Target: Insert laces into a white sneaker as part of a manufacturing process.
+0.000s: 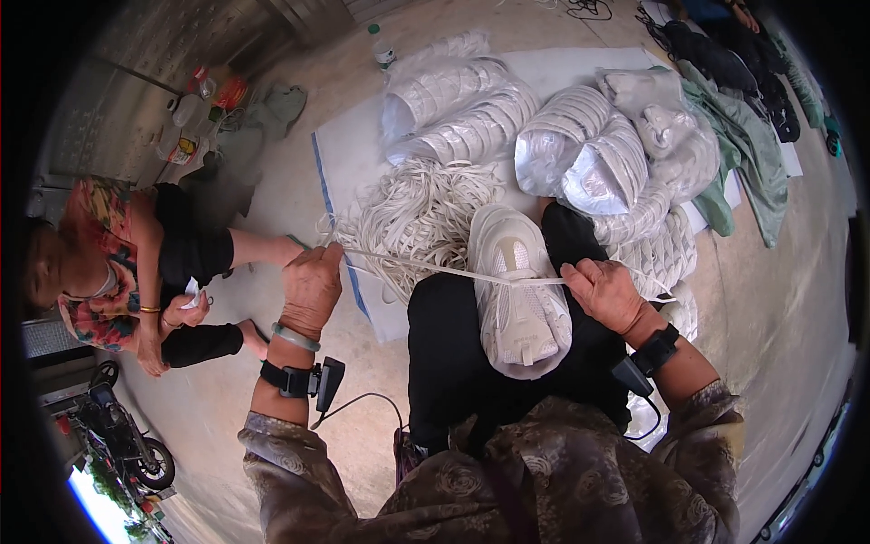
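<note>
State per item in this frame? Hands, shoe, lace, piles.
left hand: shut on white lace, pulled taut
right hand: shut on white lace
white lace: stretched between both hands, across the shoe
white shoe: resting on the lap
lace pile: loose, tangled
bagged shoes: stacked in clear bags

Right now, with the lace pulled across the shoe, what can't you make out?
Head view only:
- Lace ends: hidden inside left hand and right hand.
- Shoe eyelets: too small to tell which are threaded.
- Shoe's heel: hidden by the dark lap.
</note>
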